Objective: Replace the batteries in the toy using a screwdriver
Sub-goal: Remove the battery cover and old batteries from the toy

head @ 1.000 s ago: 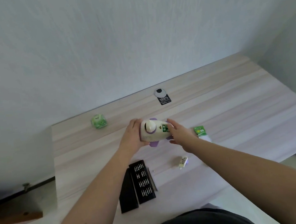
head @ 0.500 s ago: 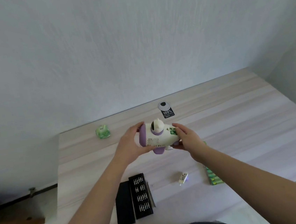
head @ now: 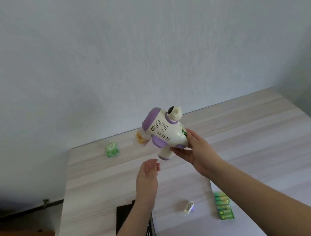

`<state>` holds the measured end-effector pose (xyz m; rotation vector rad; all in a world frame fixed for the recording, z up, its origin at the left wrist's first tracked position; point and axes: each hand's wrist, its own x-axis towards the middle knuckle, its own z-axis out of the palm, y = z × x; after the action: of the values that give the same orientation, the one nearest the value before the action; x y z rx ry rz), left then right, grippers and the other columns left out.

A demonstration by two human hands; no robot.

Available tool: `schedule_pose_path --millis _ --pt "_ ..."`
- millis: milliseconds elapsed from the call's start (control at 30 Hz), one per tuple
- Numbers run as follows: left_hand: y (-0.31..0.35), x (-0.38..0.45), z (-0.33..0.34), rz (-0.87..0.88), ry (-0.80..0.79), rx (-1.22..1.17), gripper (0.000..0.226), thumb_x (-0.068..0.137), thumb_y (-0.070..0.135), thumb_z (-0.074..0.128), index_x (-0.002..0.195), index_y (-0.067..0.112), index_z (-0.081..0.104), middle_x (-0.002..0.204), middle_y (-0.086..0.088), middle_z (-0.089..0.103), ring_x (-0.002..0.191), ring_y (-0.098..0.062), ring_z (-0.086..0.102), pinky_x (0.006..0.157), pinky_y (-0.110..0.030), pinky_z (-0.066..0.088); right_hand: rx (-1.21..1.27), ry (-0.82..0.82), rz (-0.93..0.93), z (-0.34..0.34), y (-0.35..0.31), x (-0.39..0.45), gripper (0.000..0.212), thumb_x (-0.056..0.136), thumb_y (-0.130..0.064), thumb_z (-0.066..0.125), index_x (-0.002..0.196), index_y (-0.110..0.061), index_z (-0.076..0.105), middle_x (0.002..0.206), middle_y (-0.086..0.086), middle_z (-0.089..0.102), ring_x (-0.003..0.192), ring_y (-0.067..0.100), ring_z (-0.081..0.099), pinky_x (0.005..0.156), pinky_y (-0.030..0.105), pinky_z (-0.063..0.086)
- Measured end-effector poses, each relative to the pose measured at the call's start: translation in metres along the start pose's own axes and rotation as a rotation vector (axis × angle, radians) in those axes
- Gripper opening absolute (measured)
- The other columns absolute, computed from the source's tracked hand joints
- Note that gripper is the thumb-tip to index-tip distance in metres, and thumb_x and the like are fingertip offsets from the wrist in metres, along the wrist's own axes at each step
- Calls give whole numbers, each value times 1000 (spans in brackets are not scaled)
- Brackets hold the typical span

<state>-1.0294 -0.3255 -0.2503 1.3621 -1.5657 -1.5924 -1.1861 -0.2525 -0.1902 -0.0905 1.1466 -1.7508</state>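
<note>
A white and purple toy [head: 163, 130] hangs tilted in the air above the pale wooden table [head: 249, 138]. My right hand [head: 194, 150] grips it from the right and below, thumb near its green sticker. My left hand [head: 149, 169] hovers just below and left of the toy, palm up, fingers relaxed, holding nothing. A pack of green batteries [head: 223, 205] lies near the front right. A black case of screwdriver bits [head: 132, 223] lies under my left forearm, partly hidden. A small white part [head: 188, 207] lies between the case and the batteries.
A small green cube [head: 112, 150] sits at the back left of the table. The table's left edge drops to a floor with a brown board [head: 20, 232]. A grey wall stands right behind the table.
The toy has risen from the table and tilted up. My left hand has let go of it and dropped below; my right hand alone holds it.
</note>
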Motion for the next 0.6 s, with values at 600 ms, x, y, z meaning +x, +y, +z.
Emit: schedule_pose_path --millis 600 --pt "47 23 -6 48 -149 -340 17 94 20 55 107 8 58 88 -11 62 82 -18 67 73 -25 53 -53 -47 94 -2 4 16 33 100 -35 44 123 -19 61 122 6 66 109 20 64 93 34 49"
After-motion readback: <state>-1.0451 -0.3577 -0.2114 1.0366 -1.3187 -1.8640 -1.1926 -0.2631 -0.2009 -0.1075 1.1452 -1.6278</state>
